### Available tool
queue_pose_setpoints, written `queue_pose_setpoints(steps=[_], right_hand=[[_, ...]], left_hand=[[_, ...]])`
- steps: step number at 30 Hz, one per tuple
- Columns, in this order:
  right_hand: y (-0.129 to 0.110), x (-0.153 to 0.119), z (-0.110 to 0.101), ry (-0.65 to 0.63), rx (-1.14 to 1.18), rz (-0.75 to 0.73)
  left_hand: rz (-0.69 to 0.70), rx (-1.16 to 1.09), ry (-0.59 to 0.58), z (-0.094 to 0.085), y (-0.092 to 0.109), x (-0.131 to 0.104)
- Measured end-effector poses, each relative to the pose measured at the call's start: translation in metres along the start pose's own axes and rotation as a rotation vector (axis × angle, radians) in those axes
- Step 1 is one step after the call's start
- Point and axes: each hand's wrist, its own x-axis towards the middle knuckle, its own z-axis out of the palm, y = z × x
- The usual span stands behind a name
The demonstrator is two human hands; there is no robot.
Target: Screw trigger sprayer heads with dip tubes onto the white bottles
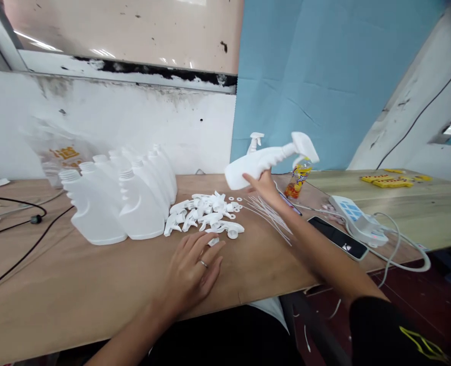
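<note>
My right hand (262, 184) is closed around the lower body of a white spray bottle (253, 163), raised above the table and tilted so its trigger head points up to the right. My left hand (194, 262) rests low over the table in front of a heap of white trigger spray heads (206, 208). Its fingers are loosely bent and apart, with the fingertips near a small white part (213, 242); whether they touch it I cannot tell. Thin white dip tubes (269, 216) lie right of the heap, beside several small white washers (233, 216).
Several headless white bottles (141, 208) stand left of the heap. Another spray bottle (254, 142) stands behind the raised one. To the right are a drink bottle (297, 180), a phone (337, 238), a power strip (357, 221) with cables, and yellow pieces (387, 180). A black cable (30, 246) crosses the left side.
</note>
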Motion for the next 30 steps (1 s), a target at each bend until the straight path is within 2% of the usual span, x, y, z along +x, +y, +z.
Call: queue_pose_setpoints(steps=[1, 3, 4, 6, 10, 17, 24, 30], right_hand=[[0.013, 0.026, -0.005, 0.043, -0.131, 0.017], [0.036, 0.066, -0.011, 0.045, -0.459, 0.058], [0.046, 0.079, -0.011, 0.032, -0.613, 0.075], [0.063, 0.095, -0.007, 0.014, -0.721, 0.103], [0.083, 0.103, 0.009, 0.032, -0.797, 0.155], [0.097, 0.115, 0.025, 0.077, -0.883, 0.161], [0.107, 0.133, 0.038, 0.049, -0.917, 0.158], [0.117, 0.134, 0.042, 0.008, -0.938, 0.161]], left_hand=[[-0.023, 0.004, -0.028, 0.003, -0.002, -0.001], [-0.055, 0.015, -0.114, 0.008, -0.003, -0.004], [-0.062, 0.020, -0.166, 0.010, -0.003, -0.005], [-0.072, 0.030, -0.266, 0.012, -0.001, -0.006], [-0.123, 0.088, -0.400, 0.016, 0.000, -0.009], [-0.275, 0.191, -0.461, 0.022, -0.006, -0.016], [-0.271, 0.177, -0.477, 0.018, -0.002, -0.013], [-0.211, 0.144, -0.484, 0.014, -0.002, -0.010]])
